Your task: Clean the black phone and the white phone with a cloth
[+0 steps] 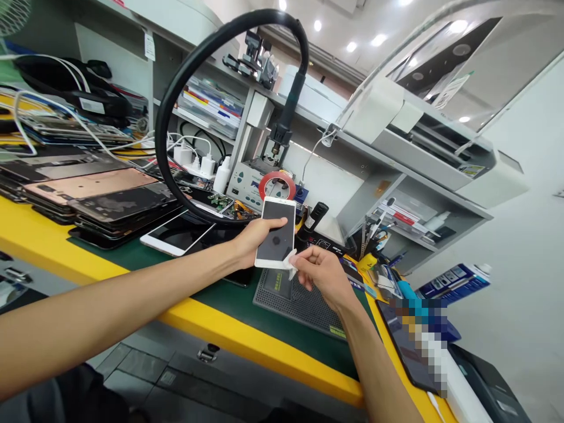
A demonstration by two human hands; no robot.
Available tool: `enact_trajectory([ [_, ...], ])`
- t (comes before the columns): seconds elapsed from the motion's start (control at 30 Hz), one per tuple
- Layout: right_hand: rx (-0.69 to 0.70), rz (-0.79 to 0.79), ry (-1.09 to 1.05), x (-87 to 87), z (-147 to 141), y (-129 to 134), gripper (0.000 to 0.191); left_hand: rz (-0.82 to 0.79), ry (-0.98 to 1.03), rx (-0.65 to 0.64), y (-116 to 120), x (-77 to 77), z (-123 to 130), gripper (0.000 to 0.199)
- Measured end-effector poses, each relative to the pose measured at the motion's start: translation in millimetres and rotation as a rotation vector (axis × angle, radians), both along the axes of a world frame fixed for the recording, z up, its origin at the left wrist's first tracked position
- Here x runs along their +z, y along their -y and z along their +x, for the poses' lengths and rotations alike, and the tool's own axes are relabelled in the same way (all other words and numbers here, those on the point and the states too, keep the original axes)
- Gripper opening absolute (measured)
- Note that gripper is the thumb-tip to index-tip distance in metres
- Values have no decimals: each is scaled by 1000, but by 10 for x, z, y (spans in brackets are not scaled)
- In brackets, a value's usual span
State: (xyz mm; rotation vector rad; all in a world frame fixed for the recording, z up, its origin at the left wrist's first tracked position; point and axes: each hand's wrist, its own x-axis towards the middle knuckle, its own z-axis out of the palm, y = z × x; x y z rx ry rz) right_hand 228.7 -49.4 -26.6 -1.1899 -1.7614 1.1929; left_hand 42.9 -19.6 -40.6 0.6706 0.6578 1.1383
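A white-framed smartphone with a dark screen is held up over the workbench by my left hand. The thumb lies across the screen and the other fingers are behind the phone, out of sight. My right hand pinches a small white tissue or cloth against the phone's lower right corner. Under the hands lies a grey perforated mat on the green work surface. A white-framed tablet rests to the left of my left hand.
Stacks of phone and tablet parts fill the bench's left side. A thick black hose loops above them. Behind the phone are a red tape roll and a grey instrument box. A dark tablet lies at the right edge.
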Motion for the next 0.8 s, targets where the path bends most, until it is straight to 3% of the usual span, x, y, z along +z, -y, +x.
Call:
enact_trajectory([
  [0.13, -18, 102, 0, -14, -42, 57, 29, -81, 161, -90, -74, 18, -57, 25],
  [0.27, -68, 324, 101, -37, -104, 141, 25, -145, 223, -125, -89, 29, -96, 35],
  [0.33, -36, 418, 163, -43, -112, 171, 22, -160, 251, -133, -95, 35, -122, 38],
  [0.47, 82, 448, 243, -34, -86, 189, 24, -192, 300, -141, -110, 39, -165, 40],
  [0.63, 70, 598, 326, -45, -96, 195, 15, -245, 294, -149, -100, 16, -143, 39],
  [0.8, 146, 773, 303, -154, -280, 252, 13, -290, 260, -113, -36, -21, -43, 35],
])
